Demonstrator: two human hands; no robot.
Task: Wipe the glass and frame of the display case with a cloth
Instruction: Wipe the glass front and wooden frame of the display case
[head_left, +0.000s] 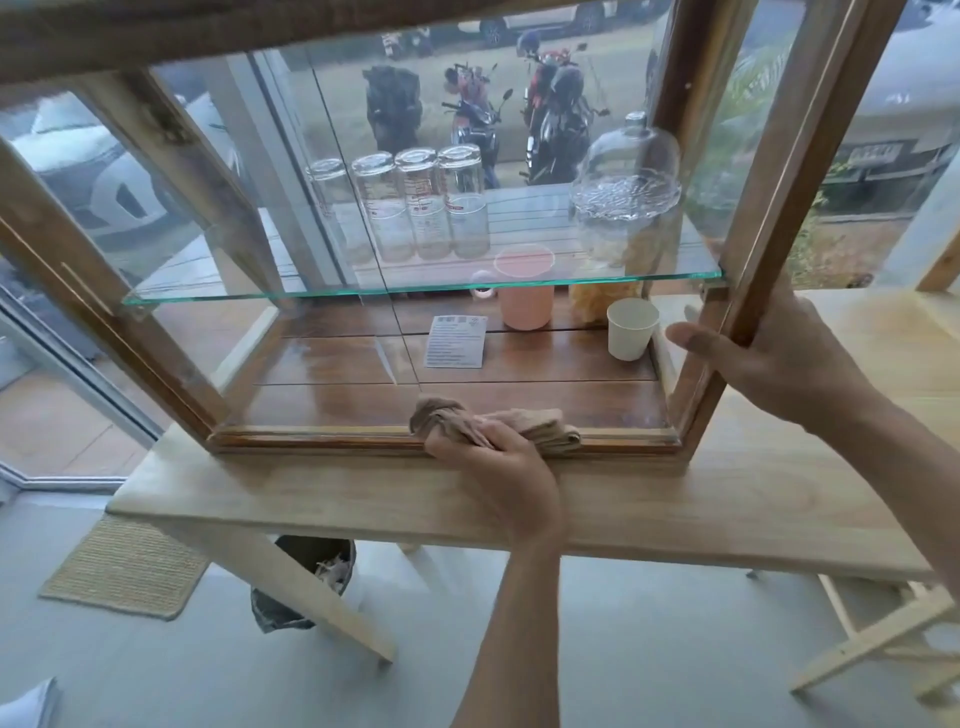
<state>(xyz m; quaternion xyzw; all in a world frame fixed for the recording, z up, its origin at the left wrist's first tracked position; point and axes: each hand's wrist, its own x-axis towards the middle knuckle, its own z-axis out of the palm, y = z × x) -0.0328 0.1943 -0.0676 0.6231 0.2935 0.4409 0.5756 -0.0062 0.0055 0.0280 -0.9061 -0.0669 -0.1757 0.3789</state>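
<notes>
A wooden-framed glass display case (311, 439) stands on a pale wooden table (311, 499), both of its doors swung open. My left hand (498, 467) presses a crumpled beige cloth (540, 423) onto the case's bottom front rail, near its middle. My right hand (779, 364) grips the lower part of the open right door's frame (769, 249). The open left door (67, 270) stands out to the left. A glass shelf (415, 288) spans the case at mid height.
On the shelf stand several upturned glasses (421, 202) and a glass dome (626, 182). Below are a pink mug (524, 296), a white paper cup (631, 327) and a printed card (457, 340). Under the table are a bin (306, 582) and a woven mat (124, 566).
</notes>
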